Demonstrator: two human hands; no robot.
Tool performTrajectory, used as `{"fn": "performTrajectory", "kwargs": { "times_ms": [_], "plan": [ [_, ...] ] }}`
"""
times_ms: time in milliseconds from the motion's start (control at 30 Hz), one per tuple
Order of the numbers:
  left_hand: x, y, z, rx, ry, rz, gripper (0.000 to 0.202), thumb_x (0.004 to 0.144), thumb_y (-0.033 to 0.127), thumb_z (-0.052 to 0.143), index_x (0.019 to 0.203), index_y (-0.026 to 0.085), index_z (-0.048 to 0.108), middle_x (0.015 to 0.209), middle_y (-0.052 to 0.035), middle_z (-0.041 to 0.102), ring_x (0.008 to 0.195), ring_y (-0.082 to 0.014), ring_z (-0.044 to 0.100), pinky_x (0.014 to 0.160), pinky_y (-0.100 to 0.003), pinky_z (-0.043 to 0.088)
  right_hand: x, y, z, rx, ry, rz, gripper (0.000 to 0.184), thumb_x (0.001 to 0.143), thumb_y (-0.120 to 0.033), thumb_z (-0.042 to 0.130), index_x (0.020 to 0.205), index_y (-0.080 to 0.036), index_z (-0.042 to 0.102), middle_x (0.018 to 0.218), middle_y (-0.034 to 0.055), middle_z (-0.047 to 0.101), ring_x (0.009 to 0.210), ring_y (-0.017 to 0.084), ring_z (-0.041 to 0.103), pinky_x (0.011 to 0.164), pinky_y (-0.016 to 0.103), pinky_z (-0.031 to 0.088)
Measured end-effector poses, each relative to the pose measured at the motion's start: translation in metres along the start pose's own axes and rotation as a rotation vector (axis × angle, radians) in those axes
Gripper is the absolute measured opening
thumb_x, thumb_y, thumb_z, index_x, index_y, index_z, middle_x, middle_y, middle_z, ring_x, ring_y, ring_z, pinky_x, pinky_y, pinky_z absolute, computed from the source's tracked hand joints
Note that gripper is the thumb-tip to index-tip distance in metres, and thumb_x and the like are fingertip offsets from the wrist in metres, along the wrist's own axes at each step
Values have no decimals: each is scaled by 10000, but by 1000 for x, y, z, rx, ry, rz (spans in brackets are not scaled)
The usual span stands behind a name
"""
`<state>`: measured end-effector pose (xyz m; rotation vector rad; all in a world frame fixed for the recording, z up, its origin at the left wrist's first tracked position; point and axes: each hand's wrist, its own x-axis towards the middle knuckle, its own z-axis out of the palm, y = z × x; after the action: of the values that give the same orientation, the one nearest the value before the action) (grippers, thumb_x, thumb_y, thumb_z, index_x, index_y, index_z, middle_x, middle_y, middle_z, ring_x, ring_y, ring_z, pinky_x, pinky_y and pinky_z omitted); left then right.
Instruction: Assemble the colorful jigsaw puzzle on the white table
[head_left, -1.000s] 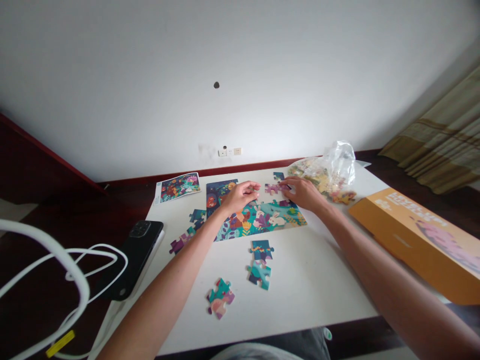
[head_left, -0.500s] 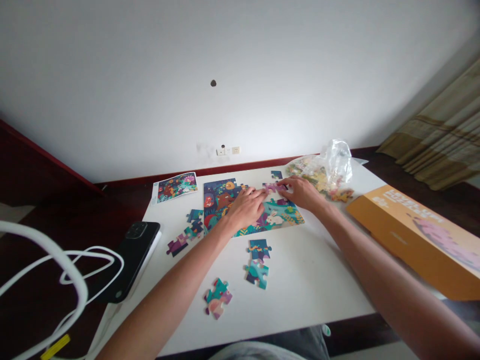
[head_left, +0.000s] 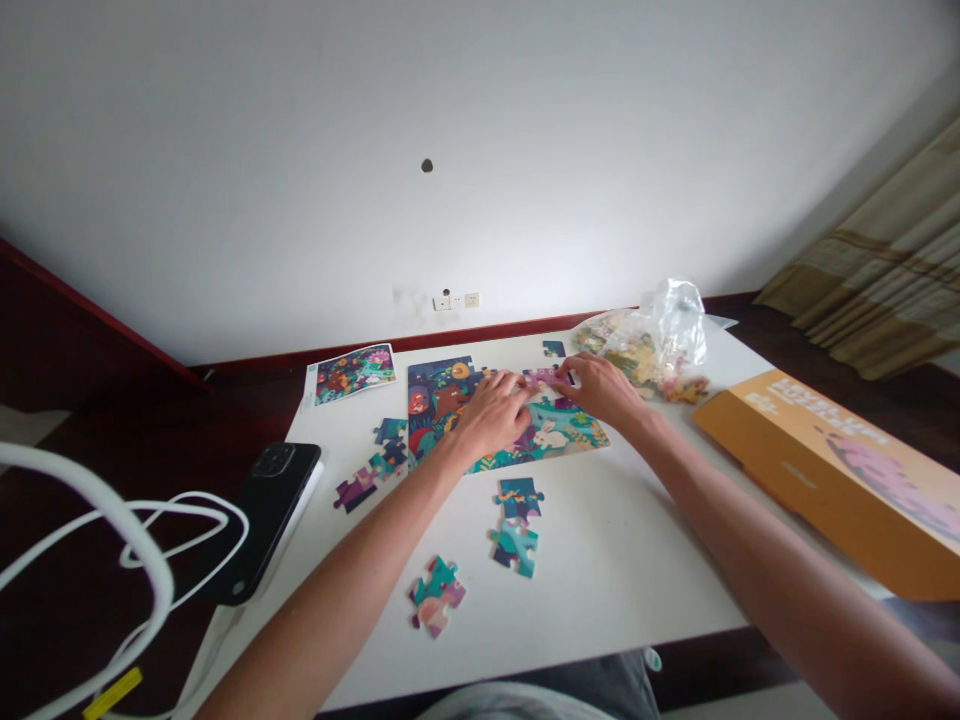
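While the fingertips of the right hand [head_left: 604,390] sit on a purple puzzle piece [head_left: 546,378], it is hard to tell whether they grip it or only press it down. The left hand [head_left: 491,415] lies open, its fingers relaxed on the part-built jigsaw puzzle [head_left: 442,390] and reaching just beside that piece. The piece is at the far edge of the puzzle, which lies near the middle of the white table [head_left: 600,570]. A small blue piece [head_left: 553,349] lies just beyond it. Loose pieces [head_left: 516,525] lie nearer, and others [head_left: 379,465] lie to the left. At the far left is a picture card [head_left: 354,373], at the far right a clear plastic bag [head_left: 675,330] of pieces, and to the right an orange box [head_left: 832,470]. A black phone [head_left: 266,520] sits at the left edge, beside a white cable [head_left: 127,530]
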<state>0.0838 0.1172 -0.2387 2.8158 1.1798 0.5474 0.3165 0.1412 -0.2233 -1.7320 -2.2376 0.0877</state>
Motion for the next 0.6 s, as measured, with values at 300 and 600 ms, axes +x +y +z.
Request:
{"fn": "performTrajectory", "kwargs": {
  "times_ms": [300,600],
  "plan": [
    [-2,4,-6,-28,16,-1,383,998,221,537,1371,236,625,1330,-101,616,1285,-287,495,1098,-449,402,-8,-12,3,67,59,-175,284,980,-298,590,1202,-223,752,1184,118,727,1034,264,694,940,362,520],
    [2,0,-14,-68,85,-28,342,1023,261,520,1343,205,627,1262,-95,646,1221,-273,531,1101,-444,416,-4,-5,8,54,34,-198,311,1003,-286,537,1212,-208,753,1175,121,726,1073,272,681,1004,390,492]
  ]
}}
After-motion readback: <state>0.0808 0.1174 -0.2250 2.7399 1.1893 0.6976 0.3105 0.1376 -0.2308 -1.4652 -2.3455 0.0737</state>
